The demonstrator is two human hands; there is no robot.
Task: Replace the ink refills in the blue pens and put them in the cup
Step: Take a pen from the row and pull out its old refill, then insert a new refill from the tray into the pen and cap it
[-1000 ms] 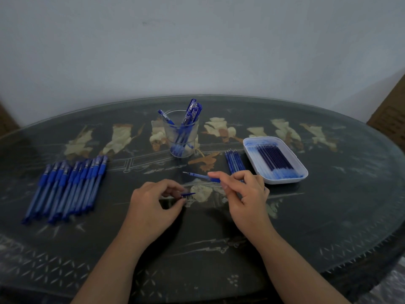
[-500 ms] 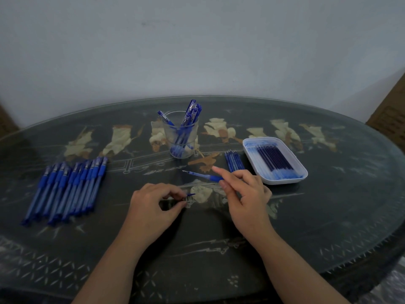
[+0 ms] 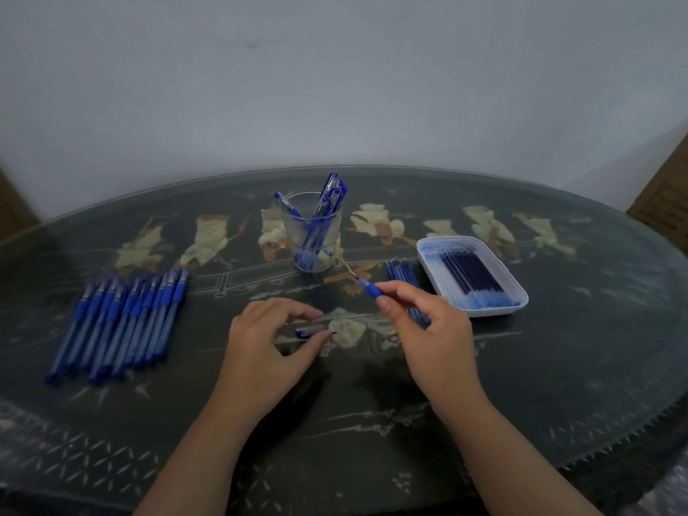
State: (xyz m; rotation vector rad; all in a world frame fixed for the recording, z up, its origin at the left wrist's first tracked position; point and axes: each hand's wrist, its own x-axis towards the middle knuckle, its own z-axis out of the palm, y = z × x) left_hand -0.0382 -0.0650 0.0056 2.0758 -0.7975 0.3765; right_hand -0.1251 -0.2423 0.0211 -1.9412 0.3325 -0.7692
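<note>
The cup point(image 3: 312, 232) is clear and smooth, faintly cloudy; glass or plastic, I cannot tell. It stands on a table point(image 3: 558, 385) topped with glossy glass over dark lacquer with pale inlay. Left of the cup, the pens point(image 3: 123, 322) have translucent blue plastic barrels and darker, matt grips. Right of the cup, the tray point(image 3: 495, 311) is smooth white plastic with a soft sheen. In front of the cup, the right hand point(image 3: 435, 329) pinches a pen front point(image 3: 368, 288) with a dull blue grip, and the left hand point(image 3: 268, 344) holds a clear plastic barrel point(image 3: 311, 332). Behind the cup, the wall point(image 3: 335, 87) is matt.
</note>
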